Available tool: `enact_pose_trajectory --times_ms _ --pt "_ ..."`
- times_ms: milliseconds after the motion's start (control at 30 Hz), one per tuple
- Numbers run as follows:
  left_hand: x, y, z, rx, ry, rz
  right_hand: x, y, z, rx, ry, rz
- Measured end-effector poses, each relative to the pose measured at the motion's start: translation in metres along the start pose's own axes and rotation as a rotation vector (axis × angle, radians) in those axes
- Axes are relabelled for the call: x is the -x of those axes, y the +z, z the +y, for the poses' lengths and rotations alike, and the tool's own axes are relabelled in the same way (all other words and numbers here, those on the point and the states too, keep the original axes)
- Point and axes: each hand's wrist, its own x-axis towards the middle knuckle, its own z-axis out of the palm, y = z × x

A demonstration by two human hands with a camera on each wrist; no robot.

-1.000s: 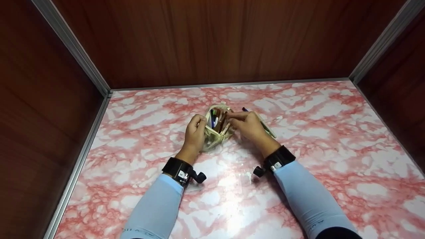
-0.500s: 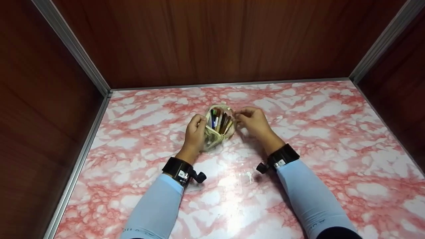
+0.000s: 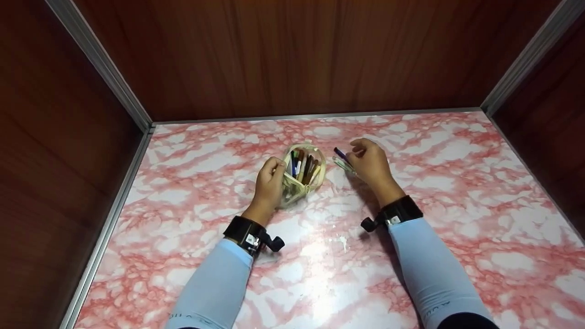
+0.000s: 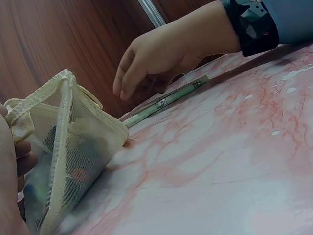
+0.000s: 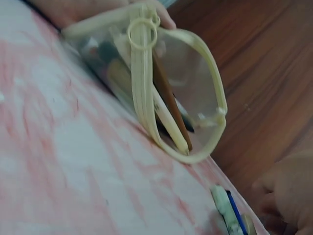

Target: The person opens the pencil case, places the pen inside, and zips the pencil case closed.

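Observation:
My left hand (image 3: 269,180) grips the near-left edge of a cream mesh zip pencil case (image 3: 323,171). Its mouth gapes, showing several pens and pencils (image 3: 302,168) inside, among them a brown one (image 5: 168,100) and a pale one (image 5: 168,120). To the right of the case, my right hand (image 3: 372,164) is over loose pens on the table, its fingers loosely bent with nothing visible in them. Beneath it lie a light green pen (image 4: 171,99) and a dark blue pen (image 3: 339,152), both partly hidden by the hand in the head view.
The table (image 3: 219,274) has a red and white marbled top. Dark wood panels (image 3: 292,59) with grey metal edging stand at the back and both sides. A ring zip pull (image 5: 142,34) hangs on the case.
My right hand has left the right rim of the pencil case and moved right over the loose pens. My left hand and the case have stayed in place.

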Motion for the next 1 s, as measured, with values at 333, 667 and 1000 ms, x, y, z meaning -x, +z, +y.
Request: enact_pose_trajectory --times_ms 333,667,1000 --pt "0.001 0.0 0.002 0.034 -0.011 -0.017 -0.001 -0.008 0.012 0.159 0.05 -0.121" --pt "0.0 0.001 0.002 0.047 -0.028 -0.016 0.0 -0.012 0.011 0.189 0.082 -0.195" --pt "0.001 0.001 0.0 0.046 -0.03 -0.011 -0.002 -0.015 0.01 0.184 0.106 -0.228"
